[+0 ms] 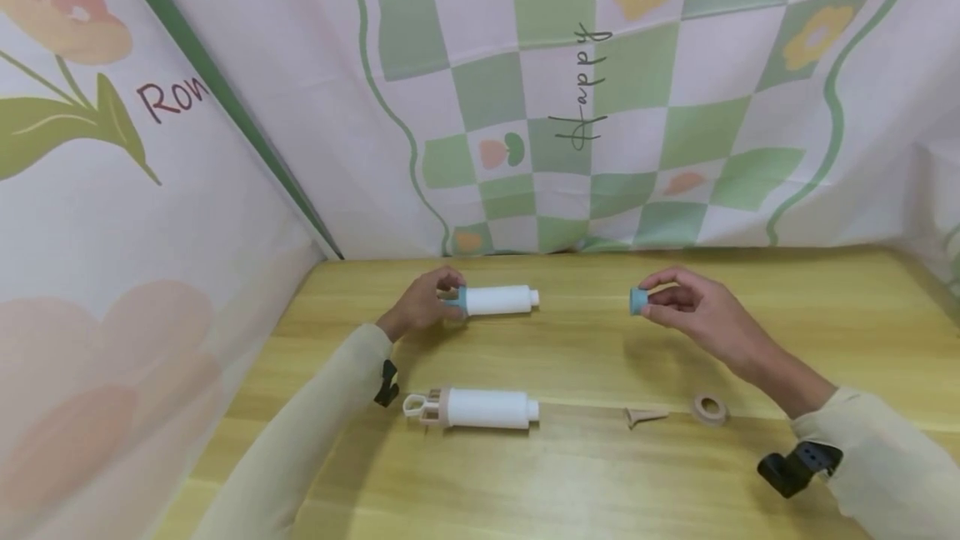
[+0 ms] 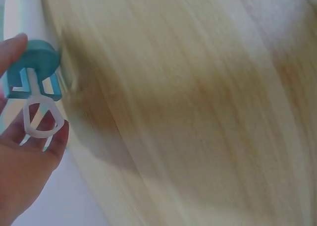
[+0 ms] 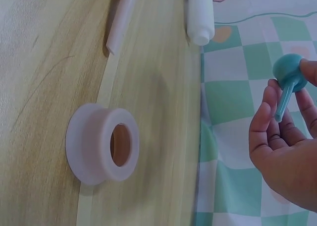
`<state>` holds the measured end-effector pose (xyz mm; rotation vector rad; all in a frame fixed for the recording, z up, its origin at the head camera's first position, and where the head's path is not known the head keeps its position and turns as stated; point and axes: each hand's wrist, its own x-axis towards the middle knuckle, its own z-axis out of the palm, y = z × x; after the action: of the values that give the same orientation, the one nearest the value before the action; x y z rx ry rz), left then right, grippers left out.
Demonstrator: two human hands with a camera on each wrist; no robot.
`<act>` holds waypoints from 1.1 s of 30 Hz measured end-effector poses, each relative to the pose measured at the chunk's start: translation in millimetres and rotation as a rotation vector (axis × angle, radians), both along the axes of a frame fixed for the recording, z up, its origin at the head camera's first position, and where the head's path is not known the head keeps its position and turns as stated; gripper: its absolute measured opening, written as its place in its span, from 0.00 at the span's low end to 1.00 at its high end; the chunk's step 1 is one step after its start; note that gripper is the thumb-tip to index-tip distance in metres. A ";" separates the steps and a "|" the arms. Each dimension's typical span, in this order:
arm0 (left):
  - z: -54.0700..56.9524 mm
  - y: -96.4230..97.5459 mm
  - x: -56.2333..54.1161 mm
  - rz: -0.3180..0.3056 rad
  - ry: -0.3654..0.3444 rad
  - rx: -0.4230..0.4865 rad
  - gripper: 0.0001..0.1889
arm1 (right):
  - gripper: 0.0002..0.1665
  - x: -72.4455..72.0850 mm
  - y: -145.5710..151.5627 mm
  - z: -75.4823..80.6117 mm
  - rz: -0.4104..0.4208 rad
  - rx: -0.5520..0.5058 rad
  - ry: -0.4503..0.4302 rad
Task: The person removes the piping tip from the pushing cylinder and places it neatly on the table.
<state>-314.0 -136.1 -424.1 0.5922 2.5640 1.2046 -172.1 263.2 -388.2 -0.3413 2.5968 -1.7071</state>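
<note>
My left hand (image 1: 426,302) grips the teal collar (image 2: 42,56) of a white syringe-like tube (image 1: 497,300) near the back of the table. Its plunger ends in a white loop (image 2: 43,134), which shows beside the fingers in the left wrist view; the tube's narrow tip points right. Off to the right, my right hand (image 1: 701,307) pinches a teal nozzle (image 3: 287,70) between thumb and fingers, held above the table. The nozzle has a rounded, wide end and a thin spout that shows in the right wrist view.
A second white tube (image 1: 487,408) with a beige collar and loop handle lies nearer the front. Right of it are a beige nozzle (image 1: 643,417) and a flanged beige ring (image 3: 85,145) on the wooden table (image 1: 585,482). A patterned cloth (image 1: 558,90) hangs along the back edge.
</note>
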 end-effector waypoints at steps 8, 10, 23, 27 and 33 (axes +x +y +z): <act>9.9 -0.5 6.0 -0.011 -0.021 -0.043 0.32 | 0.21 4.4 -2.6 1.9 -0.004 0.013 0.006; 11.4 -0.1 6.6 -0.012 0.005 -0.066 0.33 | 0.22 5.0 -3.2 2.2 -0.001 0.013 0.005; 21.8 4.6 18.9 -0.022 0.102 -0.035 0.33 | 0.22 8.3 -7.9 2.7 0.020 -0.016 0.012; 25.8 12.3 27.0 -0.022 0.175 -0.022 0.34 | 0.21 10.5 -9.5 2.3 0.025 -0.018 0.018; 33.9 34.0 44.1 -0.055 0.284 0.013 0.33 | 0.20 14.1 -13.9 2.2 0.041 -0.033 0.030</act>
<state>-269.9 -102.1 -390.2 0.8885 2.7486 1.1959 -157.9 249.4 -386.1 -0.4204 2.5660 -1.7470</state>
